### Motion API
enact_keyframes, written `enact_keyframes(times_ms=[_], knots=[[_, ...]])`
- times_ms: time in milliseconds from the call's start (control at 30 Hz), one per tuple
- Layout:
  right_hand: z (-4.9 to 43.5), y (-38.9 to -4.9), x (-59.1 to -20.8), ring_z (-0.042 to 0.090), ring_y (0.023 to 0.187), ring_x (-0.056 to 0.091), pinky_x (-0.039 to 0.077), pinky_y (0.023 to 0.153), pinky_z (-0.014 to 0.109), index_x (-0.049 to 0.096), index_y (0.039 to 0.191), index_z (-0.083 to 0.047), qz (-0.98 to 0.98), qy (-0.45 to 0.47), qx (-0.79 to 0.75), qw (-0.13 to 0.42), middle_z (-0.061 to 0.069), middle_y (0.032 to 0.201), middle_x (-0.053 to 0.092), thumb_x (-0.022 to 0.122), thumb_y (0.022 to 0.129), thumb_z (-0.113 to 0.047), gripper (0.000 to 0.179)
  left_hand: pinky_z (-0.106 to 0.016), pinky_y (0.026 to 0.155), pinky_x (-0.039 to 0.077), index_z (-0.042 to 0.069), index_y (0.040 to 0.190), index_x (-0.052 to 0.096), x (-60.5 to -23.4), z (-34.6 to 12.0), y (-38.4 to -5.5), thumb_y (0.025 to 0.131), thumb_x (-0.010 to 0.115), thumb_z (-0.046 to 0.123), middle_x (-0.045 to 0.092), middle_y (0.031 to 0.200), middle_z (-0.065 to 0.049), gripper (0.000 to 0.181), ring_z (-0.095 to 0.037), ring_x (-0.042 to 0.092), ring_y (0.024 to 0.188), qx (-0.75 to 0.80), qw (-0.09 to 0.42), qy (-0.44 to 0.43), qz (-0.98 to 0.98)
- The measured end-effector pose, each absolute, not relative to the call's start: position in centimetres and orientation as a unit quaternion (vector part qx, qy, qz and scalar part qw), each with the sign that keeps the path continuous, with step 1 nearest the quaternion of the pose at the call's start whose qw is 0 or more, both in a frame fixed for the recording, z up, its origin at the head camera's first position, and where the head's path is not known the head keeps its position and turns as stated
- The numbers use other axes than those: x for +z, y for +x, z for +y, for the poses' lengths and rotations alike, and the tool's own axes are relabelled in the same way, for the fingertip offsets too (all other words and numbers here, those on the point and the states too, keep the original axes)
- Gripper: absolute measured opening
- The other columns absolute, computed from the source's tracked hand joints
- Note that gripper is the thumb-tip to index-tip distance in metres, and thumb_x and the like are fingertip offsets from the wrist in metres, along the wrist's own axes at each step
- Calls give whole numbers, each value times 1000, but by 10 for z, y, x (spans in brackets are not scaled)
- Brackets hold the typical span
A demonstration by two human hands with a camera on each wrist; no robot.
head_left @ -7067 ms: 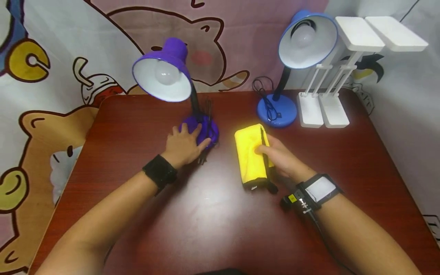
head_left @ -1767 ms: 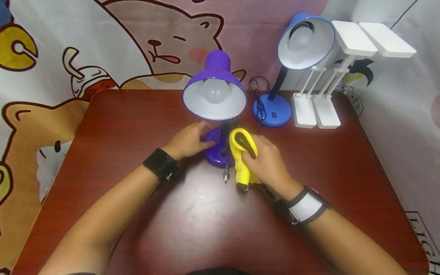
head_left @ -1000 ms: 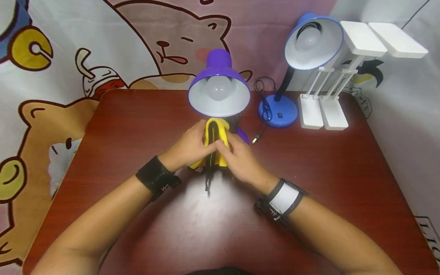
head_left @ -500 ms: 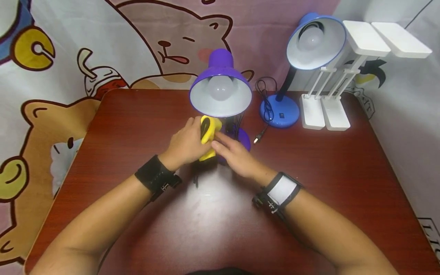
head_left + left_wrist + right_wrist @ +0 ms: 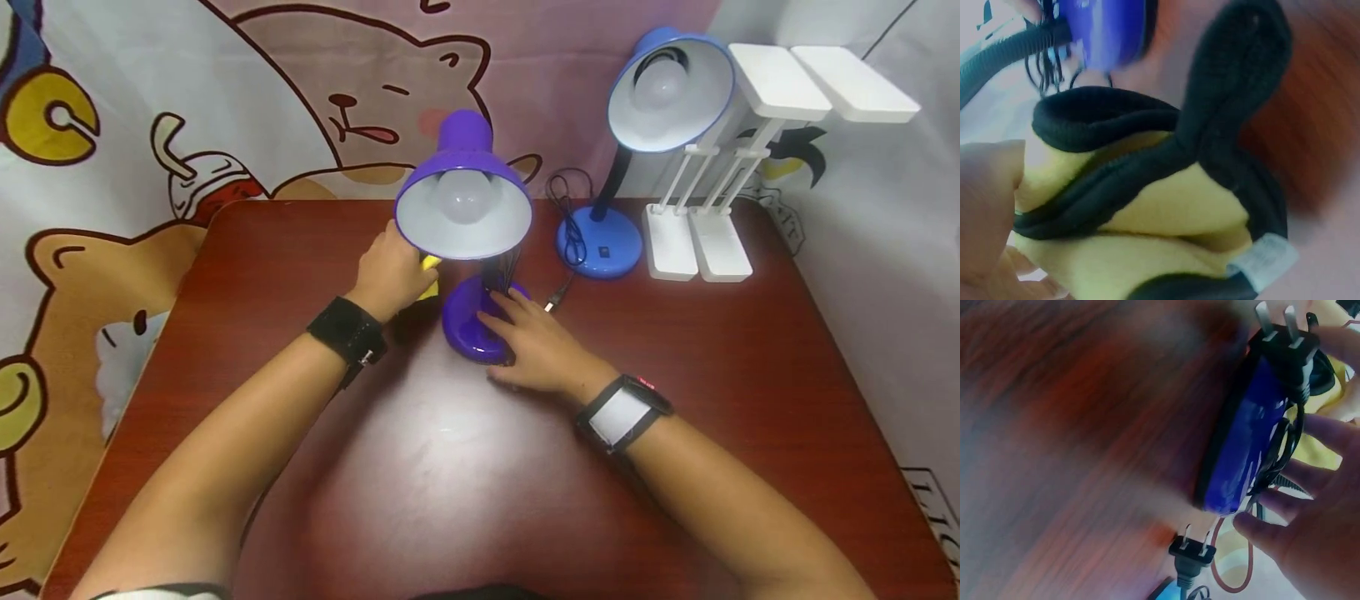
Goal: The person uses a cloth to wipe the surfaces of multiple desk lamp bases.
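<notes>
A yellow cleaning cloth (image 5: 1172, 203) with black edging, a black loop and a white tag is folded up in my left hand (image 5: 390, 275). That hand grips it to the left of the purple desk lamp (image 5: 463, 154), partly behind the lampshade in the head view. My right hand (image 5: 542, 346) touches the lamp's purple base (image 5: 472, 329) from the right, fingers spread. In the right wrist view those fingers lie along the base and its bundled black cord, whose two-pin plug (image 5: 1289, 349) sticks out past the base.
A blue desk lamp (image 5: 606, 237) with a coiled cord stands at the back right; its plug (image 5: 553, 302) lies near my right hand. Two white folding lamps (image 5: 720, 246) stand beside it. A cartoon-printed cloth hangs behind the brown table (image 5: 450, 483).
The cloth passed from my right hand to my left and moved left, away from the base. My right hand has gone onto the base. The purple lamp stands farther right than 7.1 s ago.
</notes>
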State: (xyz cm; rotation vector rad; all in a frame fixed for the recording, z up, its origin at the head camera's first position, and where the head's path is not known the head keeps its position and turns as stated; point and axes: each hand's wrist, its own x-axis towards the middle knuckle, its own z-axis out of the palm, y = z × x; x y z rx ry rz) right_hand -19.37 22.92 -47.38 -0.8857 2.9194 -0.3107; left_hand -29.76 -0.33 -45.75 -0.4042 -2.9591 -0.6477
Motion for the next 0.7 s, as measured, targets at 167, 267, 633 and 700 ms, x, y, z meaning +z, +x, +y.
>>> enact_keyframes(times_ms=[167,267,633,700], knots=[[227,-196,-480,43,148,29,25,122,51,53,145,-9,947,-306,-93,15,22,157,38,74,86,-39,69,-54,77,55,14,119,59,-464,18,-294,80,77,30,68,100,-8,46,-31,66,95,-208,4,-157,-965],[225,-196,-481,43,147,32,26,122,51,54,143,-9,947,-309,-92,3,22,155,40,74,87,-37,66,-50,76,55,17,128,54,-465,24,-290,80,76,35,68,100,-6,55,-29,67,90,-191,-34,-167,-967],[229,-196,-480,41,149,28,29,119,55,53,145,-14,957,-273,-94,40,18,158,38,76,87,-40,67,-32,52,49,8,135,36,-462,22,-245,81,72,43,54,106,-16,74,-26,62,71,-146,-136,-199,-959],[229,-196,-480,42,149,28,30,119,56,54,145,-14,958,-267,-98,46,17,158,38,76,87,-39,67,-31,50,48,5,140,34,-461,24,-237,82,70,44,55,105,-17,79,-26,61,69,-127,-146,-211,-958]])
